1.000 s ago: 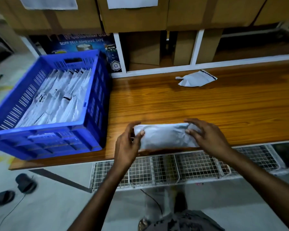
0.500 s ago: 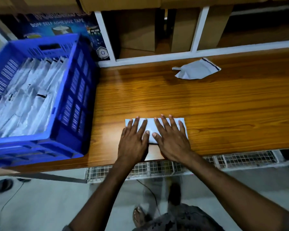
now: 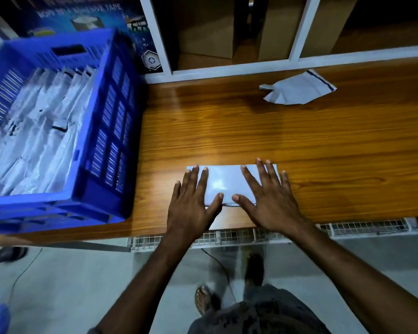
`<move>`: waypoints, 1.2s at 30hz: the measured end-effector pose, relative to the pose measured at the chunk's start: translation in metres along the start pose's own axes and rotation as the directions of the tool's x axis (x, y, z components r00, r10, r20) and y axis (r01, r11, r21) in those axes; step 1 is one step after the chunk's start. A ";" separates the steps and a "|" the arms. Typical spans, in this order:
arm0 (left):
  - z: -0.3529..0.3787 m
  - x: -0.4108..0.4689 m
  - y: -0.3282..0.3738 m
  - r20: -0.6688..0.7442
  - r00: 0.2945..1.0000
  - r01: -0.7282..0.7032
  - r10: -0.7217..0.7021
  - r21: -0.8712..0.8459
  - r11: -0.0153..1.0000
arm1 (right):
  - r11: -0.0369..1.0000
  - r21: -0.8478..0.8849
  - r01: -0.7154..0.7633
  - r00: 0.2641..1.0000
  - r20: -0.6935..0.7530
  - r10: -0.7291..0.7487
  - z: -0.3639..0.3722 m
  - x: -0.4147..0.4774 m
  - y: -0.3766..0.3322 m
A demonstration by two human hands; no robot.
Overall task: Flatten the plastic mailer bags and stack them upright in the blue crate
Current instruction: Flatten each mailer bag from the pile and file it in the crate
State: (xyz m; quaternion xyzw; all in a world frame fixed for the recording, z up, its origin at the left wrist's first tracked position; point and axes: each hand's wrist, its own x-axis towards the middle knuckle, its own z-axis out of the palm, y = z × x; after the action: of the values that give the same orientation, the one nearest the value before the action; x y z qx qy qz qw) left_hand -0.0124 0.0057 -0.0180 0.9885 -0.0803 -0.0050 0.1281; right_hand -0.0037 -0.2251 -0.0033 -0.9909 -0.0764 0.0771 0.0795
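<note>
1. Here, a white mailer bag [image 3: 223,183] lies flat on the wooden surface [image 3: 251,136], close to its near edge and a little to the right of the blue crate [image 3: 99,131]
2. The left hand [image 3: 191,208] rests palm-down on the bag's left end, with its fingers straight and spread wide and its thumb angled in toward the middle
3. The right hand [image 3: 268,203] presses on the right end in the same way, fingers splayed and flat; its outermost fingertip reaches past the bag's right edge onto the wood
4. The two thumbs point at each other along the bag's near edge, close but apart
5. The crate stands at the left end of the surface, filled with rows of stacked bags [image 3: 39,131] set on edge
6. A crumpled bag [image 3: 297,89] with a dark strip along one end lies far back on the right, well apart from both hands
7. Behind the surface a white shelf frame [image 3: 227,68] holds cardboard boxes [image 3: 205,27], and a blue adhesive-tape carton [image 3: 82,10] stands behind the crate
8. A wire mesh rack [image 3: 362,229] runs beneath the near edge, and a dark sandal [image 3: 6,255] lies on the floor at the left
</note>
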 end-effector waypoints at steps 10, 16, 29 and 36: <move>-0.035 -0.016 -0.030 0.133 0.968 -0.219 0.212 0.040 0.975 | 0.999 0.004 0.036 0.998 0.042 -0.036 -0.016 -0.031 -0.016; -0.029 -0.052 -0.042 0.088 0.940 -0.332 0.328 0.030 0.943 | 0.979 -0.094 0.182 0.980 0.101 -0.173 -0.009 -0.064 -0.011; -0.092 -0.013 -0.022 -0.326 0.943 -0.202 0.067 -0.402 0.893 | 0.969 0.218 0.118 0.978 -0.193 -0.075 -0.103 -0.047 -0.014; -0.029 0.008 -0.006 -0.006 0.980 -0.198 0.198 -0.078 0.977 | 1.000 -0.010 0.025 1.000 0.002 -0.025 -0.021 -0.015 -0.046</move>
State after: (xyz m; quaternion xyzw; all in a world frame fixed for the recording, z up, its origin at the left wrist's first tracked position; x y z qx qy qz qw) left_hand -0.0026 0.0173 0.0091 0.9698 -0.1782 0.0036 0.1663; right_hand -0.0213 -0.1861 0.0273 -0.9902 -0.0890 0.0764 0.0753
